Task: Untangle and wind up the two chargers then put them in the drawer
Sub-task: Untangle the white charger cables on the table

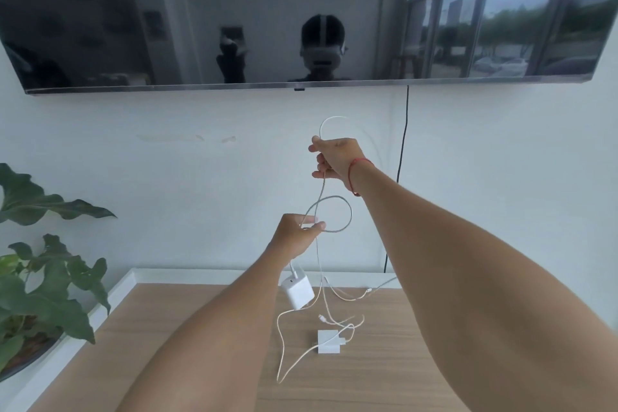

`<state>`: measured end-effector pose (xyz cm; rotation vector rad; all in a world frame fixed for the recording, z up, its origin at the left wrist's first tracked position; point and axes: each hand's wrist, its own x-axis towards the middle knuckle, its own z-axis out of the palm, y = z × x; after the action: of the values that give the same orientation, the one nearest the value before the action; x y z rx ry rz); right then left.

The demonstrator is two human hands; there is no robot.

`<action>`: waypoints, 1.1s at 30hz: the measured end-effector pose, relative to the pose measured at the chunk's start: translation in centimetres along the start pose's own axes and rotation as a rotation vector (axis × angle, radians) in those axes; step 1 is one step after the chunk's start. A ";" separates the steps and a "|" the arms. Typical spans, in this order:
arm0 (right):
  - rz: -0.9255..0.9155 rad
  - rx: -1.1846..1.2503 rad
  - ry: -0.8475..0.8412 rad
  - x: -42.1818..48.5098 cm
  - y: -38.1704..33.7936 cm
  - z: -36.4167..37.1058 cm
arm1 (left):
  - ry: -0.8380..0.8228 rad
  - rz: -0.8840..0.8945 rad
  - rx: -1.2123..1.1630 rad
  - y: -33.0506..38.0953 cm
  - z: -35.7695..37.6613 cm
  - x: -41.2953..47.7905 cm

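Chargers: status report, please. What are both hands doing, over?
Right hand grips white cable raised high; left hand pinches its loop. One charger brick hangs below, second brick lies on table. Cables crossed there; no drawer in view.

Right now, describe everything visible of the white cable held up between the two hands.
The cable is thin, white and limp. The right hand grips it high, a small arc rising above the fist. Below, it forms one loop crossing at the left hand, which pinches it. From there it drops to a tilted white adapter just over the wooden tabletop.
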<state>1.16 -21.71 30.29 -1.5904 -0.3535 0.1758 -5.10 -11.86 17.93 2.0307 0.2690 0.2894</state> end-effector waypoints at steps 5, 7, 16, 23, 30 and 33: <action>0.005 -0.020 0.008 -0.2 0.6 -0.6 | 0.065 -0.028 -0.037 0.0 0.1 0.7; 0.081 -0.056 -0.032 -0.2 2.2 -0.8 | 0.108 -0.102 -0.165 0.1 -0.3 1.1; 0.380 -0.472 -0.404 -2.2 10.0 0.7 | 0.212 -0.108 -0.368 0.3 -2.2 1.8; 0.275 -0.512 -0.267 -1.2 11.7 1.9 | 0.255 -0.091 -0.248 0.7 -2.9 1.8; 0.080 -0.257 -0.004 0.9 8.4 0.7 | 0.268 -0.077 -0.163 -0.6 -3.3 1.8; 0.034 -0.141 0.076 1.5 6.8 0.4 | 0.254 -0.082 -0.146 -0.8 -3.1 1.5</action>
<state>3.22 -20.99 23.67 -1.7385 -0.2849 0.1186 -4.73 -8.46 18.74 1.8334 0.4731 0.5021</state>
